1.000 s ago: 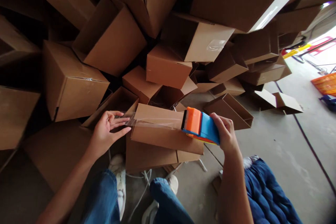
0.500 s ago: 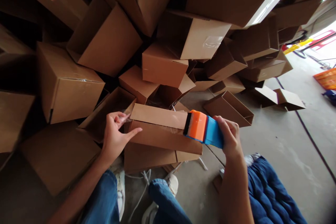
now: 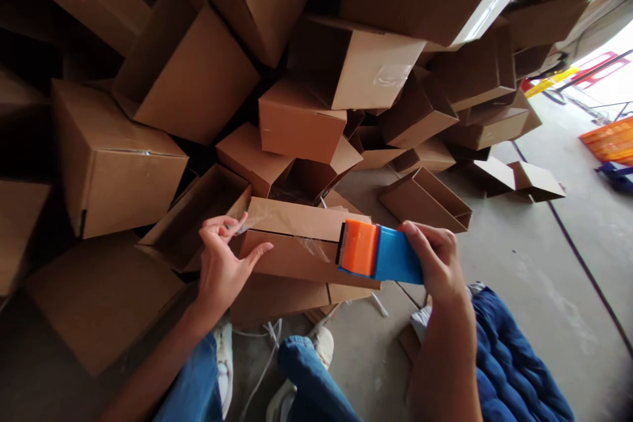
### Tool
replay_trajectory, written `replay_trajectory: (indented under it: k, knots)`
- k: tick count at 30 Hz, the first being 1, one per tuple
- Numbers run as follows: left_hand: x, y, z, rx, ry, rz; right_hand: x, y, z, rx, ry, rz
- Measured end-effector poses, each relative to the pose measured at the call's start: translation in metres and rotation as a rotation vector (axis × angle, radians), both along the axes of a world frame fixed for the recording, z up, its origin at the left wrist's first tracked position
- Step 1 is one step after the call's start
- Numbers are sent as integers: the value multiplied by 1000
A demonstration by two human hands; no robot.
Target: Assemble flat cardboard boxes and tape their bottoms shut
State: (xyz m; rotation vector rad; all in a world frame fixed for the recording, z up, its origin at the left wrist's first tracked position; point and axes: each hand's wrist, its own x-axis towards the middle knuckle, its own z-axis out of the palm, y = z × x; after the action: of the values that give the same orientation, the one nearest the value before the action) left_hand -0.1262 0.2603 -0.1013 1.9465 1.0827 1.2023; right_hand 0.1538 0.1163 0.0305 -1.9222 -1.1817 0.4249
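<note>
**Tape goes down on a carton amid a heap of boxes**

A person seated low on a concrete floor (image 3: 544,264) works over a flat brown cardboard box (image 3: 291,244) held in front of the knees. The right hand (image 3: 435,260) is wrapped around an orange-and-blue tape dispenser (image 3: 378,252), fingers (image 3: 420,237) curled firmly over its blue body, with the orange end pressed against the right part of the box's top. A strip of clear tape (image 3: 306,245) shows faintly along the seam between the two top flaps, running from the dispenser toward the box's left end. There the left hand (image 3: 222,264) rests at the corner, its thumb lying along the near edge and its fingers (image 3: 225,224) loosely bent at the tape's end; whether they pinch the tape or only press it cannot be told. The hand grips nothing else.

Behind and to the left rises a disorderly pile of brown cartons (image 3: 198,72), some sealed, some open, tilted at every angle. An open shallow carton (image 3: 425,201) lies on the floor just beyond the dispenser. Blue jeans (image 3: 311,376) and a pale shoe (image 3: 324,339) show below the box, a quilted blue cushion (image 3: 509,362) sits at the right, and an orange crate (image 3: 610,145) stands far off at the right edge.
</note>
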Motion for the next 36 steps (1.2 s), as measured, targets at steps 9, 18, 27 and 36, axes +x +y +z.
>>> replay_trajectory:
  k: [9, 18, 27, 36]
  knots:
    - [10, -14, -2, 85, 31, 28, 2, 1, -1, 24, -28, -5]
    - [3, -6, -4, 61, 58, -5, 8, 5, -2, -13, 25, -27]
    - [-3, 1, -4, 62, 80, -50, 13, 18, -7, -92, 39, -56]
    - [-49, 36, 12, -326, -121, -262, 8, 22, -6, -99, 23, -51]
